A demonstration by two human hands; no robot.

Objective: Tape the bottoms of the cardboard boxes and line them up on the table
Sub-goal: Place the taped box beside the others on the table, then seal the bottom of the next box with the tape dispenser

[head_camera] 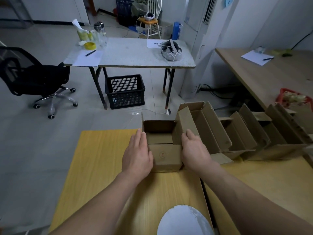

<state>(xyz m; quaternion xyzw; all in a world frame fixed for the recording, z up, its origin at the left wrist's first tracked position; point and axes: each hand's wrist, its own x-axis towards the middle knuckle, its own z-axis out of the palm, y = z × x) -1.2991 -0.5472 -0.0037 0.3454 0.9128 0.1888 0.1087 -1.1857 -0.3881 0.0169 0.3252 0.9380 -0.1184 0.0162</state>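
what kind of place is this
Most likely an office or workroom set up for packing: a black swivel office chair, a grey-topped folding table, and a row of open brown cardboard boxes waiting to be made up.

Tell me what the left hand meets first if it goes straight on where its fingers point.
Likely nothing solid. The left hand lies flat against the box, fingertips near the table edge; straight on it would graze the upright flap, then pass over floor. Depth unclear.
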